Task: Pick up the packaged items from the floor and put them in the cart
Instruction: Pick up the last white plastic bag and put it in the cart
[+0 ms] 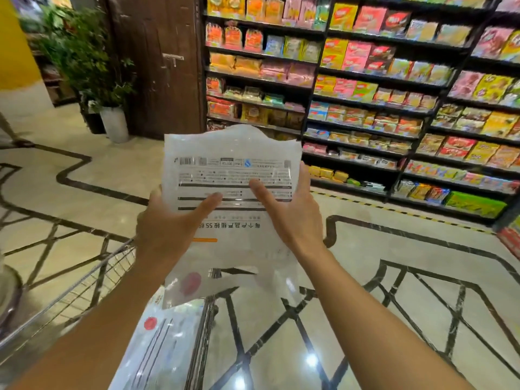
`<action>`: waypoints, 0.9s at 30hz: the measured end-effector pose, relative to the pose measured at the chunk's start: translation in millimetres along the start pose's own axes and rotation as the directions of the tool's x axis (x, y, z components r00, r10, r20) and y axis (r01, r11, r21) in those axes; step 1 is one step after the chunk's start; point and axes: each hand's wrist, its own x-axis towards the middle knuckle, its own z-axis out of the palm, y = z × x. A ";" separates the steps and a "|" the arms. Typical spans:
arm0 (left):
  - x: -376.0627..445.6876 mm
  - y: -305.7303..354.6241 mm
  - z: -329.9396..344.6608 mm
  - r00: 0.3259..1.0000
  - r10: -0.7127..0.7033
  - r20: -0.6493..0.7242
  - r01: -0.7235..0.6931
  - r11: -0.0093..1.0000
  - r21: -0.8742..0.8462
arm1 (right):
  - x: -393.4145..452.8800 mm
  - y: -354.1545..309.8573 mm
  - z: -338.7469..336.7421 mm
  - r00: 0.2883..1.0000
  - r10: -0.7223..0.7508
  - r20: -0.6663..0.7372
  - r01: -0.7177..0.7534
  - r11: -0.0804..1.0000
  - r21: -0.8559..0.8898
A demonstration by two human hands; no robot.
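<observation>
Nearest you, low left: the wire cart (pixel 92 280), one flat package (pixel 157 344) already lying over its right rim. Farther out, your left hand (pixel 168 220) and right hand (pixel 292 212) each pinch a side of the white packet (pixel 233 164), thumbs on top. Long axis runs near to far. The cart sits down-left of both hands, left hand closer. Shelves (pixel 365 108) beyond.

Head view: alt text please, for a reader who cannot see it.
Both hands, left hand and right hand, hold a white plastic package up above a wire cart at lower left. Another package lies below; stocked snack shelves stand behind.
</observation>
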 end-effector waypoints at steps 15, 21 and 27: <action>128.2 -82.4 -11.1 0.849 -0.270 -0.454 0.330 0.942 0.057 | 153.8 -2.8 201.6 0.872 -0.200 0.446 0.097 0.965 0.244; 148.2 -107.3 -15.5 0.757 -0.315 -0.573 0.431 0.899 0.075 | 182.9 -9.3 272.2 0.726 -0.295 0.622 0.116 0.943 0.312; 147.0 -153.9 -13.4 0.652 -0.417 -0.634 0.530 0.848 -0.014 | 177.9 0.6 342.1 0.582 -0.317 0.749 0.118 0.944 0.308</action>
